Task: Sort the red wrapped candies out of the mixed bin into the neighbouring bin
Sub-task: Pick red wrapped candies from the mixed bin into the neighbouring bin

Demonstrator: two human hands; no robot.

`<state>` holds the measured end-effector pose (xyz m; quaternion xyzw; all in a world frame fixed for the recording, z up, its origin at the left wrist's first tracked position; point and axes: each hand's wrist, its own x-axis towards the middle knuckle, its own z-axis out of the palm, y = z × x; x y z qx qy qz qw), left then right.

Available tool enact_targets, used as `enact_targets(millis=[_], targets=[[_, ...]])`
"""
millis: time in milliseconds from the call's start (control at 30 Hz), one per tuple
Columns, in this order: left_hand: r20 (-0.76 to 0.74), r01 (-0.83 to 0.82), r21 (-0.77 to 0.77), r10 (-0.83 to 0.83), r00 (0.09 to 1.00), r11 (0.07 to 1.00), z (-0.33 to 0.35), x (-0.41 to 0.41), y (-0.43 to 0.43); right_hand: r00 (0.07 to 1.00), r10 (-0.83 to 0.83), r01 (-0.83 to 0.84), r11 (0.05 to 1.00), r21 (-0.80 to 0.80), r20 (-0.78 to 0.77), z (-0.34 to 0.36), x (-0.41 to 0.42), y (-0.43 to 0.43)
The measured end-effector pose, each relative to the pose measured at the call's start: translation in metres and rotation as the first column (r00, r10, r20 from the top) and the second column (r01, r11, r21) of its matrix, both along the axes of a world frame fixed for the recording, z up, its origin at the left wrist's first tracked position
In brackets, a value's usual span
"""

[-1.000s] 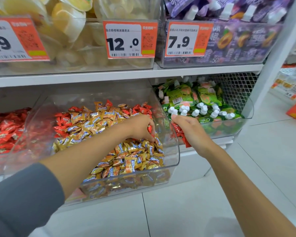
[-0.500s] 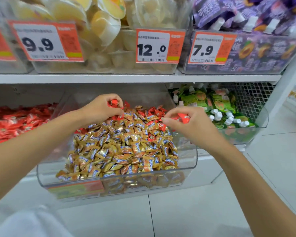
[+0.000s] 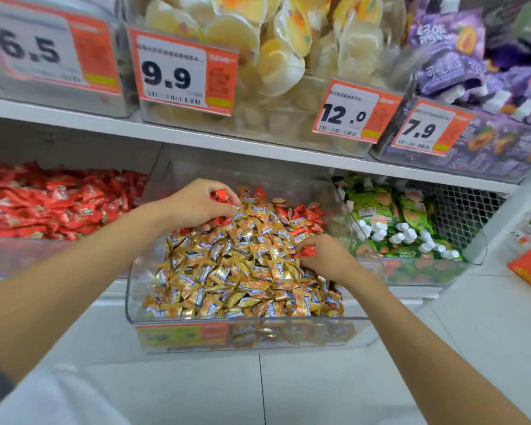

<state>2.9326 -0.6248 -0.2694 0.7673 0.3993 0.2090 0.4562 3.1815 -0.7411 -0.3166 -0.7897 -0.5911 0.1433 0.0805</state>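
Over the mixed bin (image 3: 242,320), the left hand (image 3: 196,208) pinches a red wrapped candy (image 3: 222,196) near the back edge; the right hand (image 3: 327,260) clutches a second red candy (image 3: 305,250) by the right wall. Left of it sits the neighbouring bin (image 3: 28,256).

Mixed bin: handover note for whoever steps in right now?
Left hand: pinches a red candy at the back left of the pile in the mixed bin.
Right hand: grips red wrappers at the pile's right side.
Neighbouring bin, on the left, holds a heap of red ones.
Done: both hands loaded, nothing released yet.
Left: carry both across, then clear the red cluster at the back right; gold candies stay.
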Motion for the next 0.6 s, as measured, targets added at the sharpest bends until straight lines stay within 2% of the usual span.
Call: enact_targets(millis=[100,167,267,333,433,500,600], targets=[[-0.029,0.044,0.002,-0.044,0.999,0.999,0.0,0.001,-0.001,0.963,-0.078,0.117,0.983,0.138,-0.258,0.007,-0.008,-0.005],[-0.039,0.059,0.007,-0.059,0.998,0.998,-0.001,0.0,0.001,0.873,-0.146,0.27,0.939,0.213,-0.465,0.013,-0.01,-0.008],[-0.04,0.074,0.008,-0.074,0.996,0.997,-0.001,-0.001,0.002,0.784,-0.218,0.443,0.853,0.277,-0.581,0.019,-0.008,-0.004],[-0.035,0.084,0.007,-0.083,0.996,0.996,-0.001,-0.001,0.003,0.8,-0.241,0.469,0.821,0.324,-0.549,0.018,-0.004,0.006],[-0.024,0.093,0.003,-0.093,0.995,0.996,-0.002,0.0,0.004,0.924,-0.268,0.357,0.863,0.358,-0.273,0.013,0.001,0.026],[-0.018,0.105,0.002,-0.105,0.994,0.994,-0.004,-0.001,0.005,0.948,-0.308,0.318,0.898,0.305,-0.079,0.007,0.003,0.044],[-0.025,0.114,-0.003,-0.114,0.993,0.993,-0.006,-0.001,0.007,0.95,-0.311,0.309,0.937,0.162,-0.012,0.0,0.002,0.069]])
